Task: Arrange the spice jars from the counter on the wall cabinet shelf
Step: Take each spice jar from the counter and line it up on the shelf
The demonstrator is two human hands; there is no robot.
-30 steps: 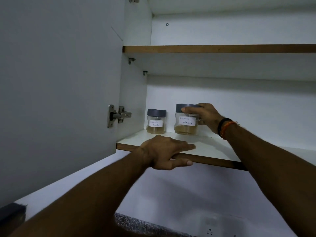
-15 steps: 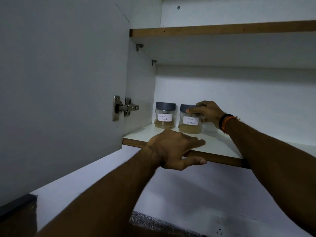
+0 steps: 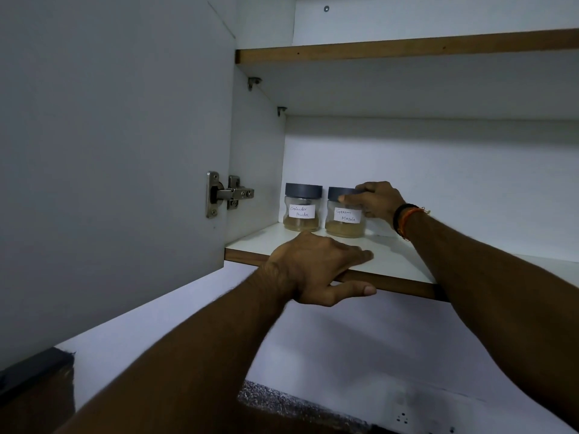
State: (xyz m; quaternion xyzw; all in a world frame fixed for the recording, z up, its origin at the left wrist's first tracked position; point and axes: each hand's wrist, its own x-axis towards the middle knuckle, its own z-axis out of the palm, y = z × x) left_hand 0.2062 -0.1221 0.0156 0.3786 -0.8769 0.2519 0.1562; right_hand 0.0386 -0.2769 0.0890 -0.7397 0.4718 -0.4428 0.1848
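Two clear spice jars with grey lids stand side by side at the back left of the lower cabinet shelf [image 3: 398, 261]. The left jar [image 3: 301, 211] is labelled Coriander Powder. The right jar [image 3: 344, 217] is labelled Garam Masala and rests on the shelf. My right hand [image 3: 374, 200] grips its lid and right side. My left hand [image 3: 319, 267] lies palm down on the shelf's front edge, thumb under the wooden lip, holding no jar.
The cabinet door [image 3: 109, 151] stands open at the left on a metal hinge [image 3: 230, 194]. An upper shelf [image 3: 407, 48] runs above. The shelf surface right of the jars is bare. A speckled counter edge [image 3: 282, 402] shows at the bottom.
My right hand has slid the Garam Masala jar back and left until it stands close beside the Coriander jar. The left hand has stayed on the shelf edge.
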